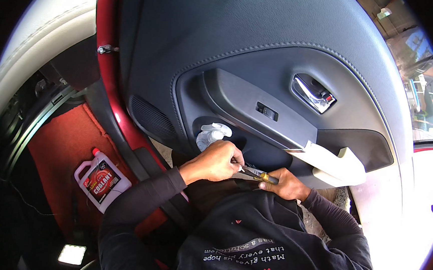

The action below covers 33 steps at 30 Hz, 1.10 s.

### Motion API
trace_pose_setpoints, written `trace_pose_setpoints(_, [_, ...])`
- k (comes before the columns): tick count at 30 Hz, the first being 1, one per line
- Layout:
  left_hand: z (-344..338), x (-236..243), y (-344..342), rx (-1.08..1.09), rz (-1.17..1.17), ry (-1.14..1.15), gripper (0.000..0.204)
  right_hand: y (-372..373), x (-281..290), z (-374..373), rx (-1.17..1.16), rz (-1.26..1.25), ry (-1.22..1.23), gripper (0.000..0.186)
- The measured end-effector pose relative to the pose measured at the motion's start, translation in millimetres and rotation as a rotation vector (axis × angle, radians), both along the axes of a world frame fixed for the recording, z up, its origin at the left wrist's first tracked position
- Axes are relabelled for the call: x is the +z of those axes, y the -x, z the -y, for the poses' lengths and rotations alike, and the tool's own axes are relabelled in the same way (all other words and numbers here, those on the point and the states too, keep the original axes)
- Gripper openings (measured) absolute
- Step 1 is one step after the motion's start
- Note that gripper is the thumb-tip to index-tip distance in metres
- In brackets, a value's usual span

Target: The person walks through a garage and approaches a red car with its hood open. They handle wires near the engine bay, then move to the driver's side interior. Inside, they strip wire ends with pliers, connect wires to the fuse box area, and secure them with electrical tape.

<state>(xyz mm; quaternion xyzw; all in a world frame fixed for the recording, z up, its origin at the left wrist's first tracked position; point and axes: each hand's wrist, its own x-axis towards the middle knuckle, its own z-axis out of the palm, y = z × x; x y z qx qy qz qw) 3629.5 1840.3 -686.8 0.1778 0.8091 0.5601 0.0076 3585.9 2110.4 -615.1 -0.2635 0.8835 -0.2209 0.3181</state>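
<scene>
Both my hands meet in front of a car's dark inner door panel [244,26], just above my lap. My right hand [289,184] is closed round a hand tool with a yellow and black handle [265,176]. Its slim end points left, toward my other hand, and its exact kind is hard to make out. My left hand [218,161] pinches at that end with thumb and fingers; whatever lies between them is too small to name. Just beyond my left hand, a white bottle-like thing [212,134] sits in the door pocket.
A cream armrest piece [337,166] juts from the panel at the right, below the chrome door handle [309,94]. The window switch [267,111] sits mid-panel. At left, a pale jug with a red cap [104,180] stands on red carpet [58,139] beside the red door frame [110,87].
</scene>
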Motion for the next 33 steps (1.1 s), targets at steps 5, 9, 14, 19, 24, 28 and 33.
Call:
trace_pose_setpoints(5, [-3, -17, 7, -0.029, 0.05, 0.117, 0.019, 20, 6, 1, 0.019, -0.023, -0.27, 0.046])
trace_pose_setpoints(9, [5, -18, 8, -0.071, 0.025, 0.18, 0.019, 28, 3, 4, 0.146, -0.119, -0.567, 0.047])
trace_pose_setpoints(14, [29, 7, 2, -0.153, 0.029, 0.199, 0.018, 29, -5, 10, 0.262, -0.197, -0.652, 0.043])
trace_pose_setpoints(19, [70, 60, -19, -0.098, -0.187, 0.171, 0.013, 9, -6, 47, 0.342, -0.218, -0.489, 0.043])
trace_pose_setpoints(24, [144, 113, -73, 0.114, -0.454, 0.081, 0.009, -26, -40, 140, 0.635, -0.039, -0.38, 0.042])
trace_pose_setpoints(28, [181, 131, -117, 0.374, -0.639, -0.153, 0.01, -64, -109, 209, 0.892, -0.041, -0.273, 0.038])
trace_pose_setpoints(33, [197, 126, -135, 0.472, -0.808, -0.245, 0.005, -112, -166, 236, 1.126, -0.134, -0.116, 0.042])
